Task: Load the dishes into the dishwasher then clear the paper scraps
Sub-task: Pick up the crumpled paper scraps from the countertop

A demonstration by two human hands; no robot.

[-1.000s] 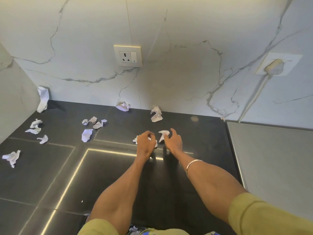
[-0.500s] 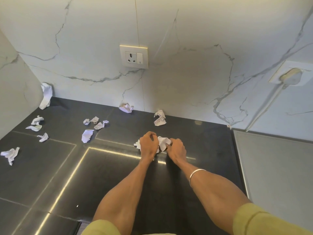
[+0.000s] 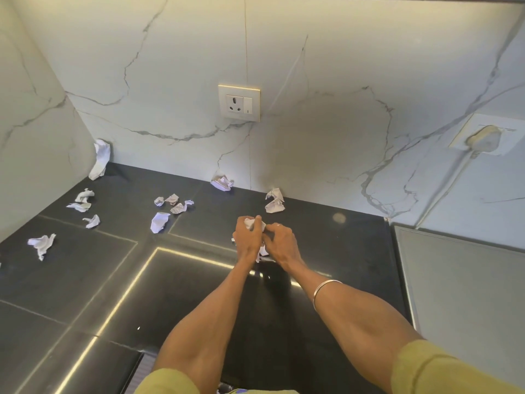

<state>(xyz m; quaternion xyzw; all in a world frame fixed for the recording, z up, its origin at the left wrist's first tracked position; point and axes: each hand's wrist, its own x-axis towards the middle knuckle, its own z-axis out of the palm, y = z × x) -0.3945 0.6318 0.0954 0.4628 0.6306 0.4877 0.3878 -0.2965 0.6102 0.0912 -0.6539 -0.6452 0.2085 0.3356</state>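
Observation:
My left hand point(image 3: 247, 237) and my right hand point(image 3: 282, 244) meet over the middle of the black countertop point(image 3: 85, 280), both closed around a bunch of white paper scraps point(image 3: 251, 223) that shows above and between the fingers. More crumpled scraps lie loose on the counter: a pair by the wall point(image 3: 274, 203), one under the socket point(image 3: 222, 183), a cluster point(image 3: 173, 204) with a larger piece point(image 3: 159, 221), several at the left point(image 3: 82, 200), one at far left point(image 3: 42, 243), and a tall piece in the corner point(image 3: 100, 159).
A marble wall rises behind the counter with a socket point(image 3: 239, 103) and a plugged-in cord point(image 3: 483, 137) at the right. A grey appliance top point(image 3: 460, 280) borders the counter on the right. No dishes or dishwasher are in view.
My hands came together from slightly apart and gathered the two scraps between them into one bunch, lifted a little off the counter.

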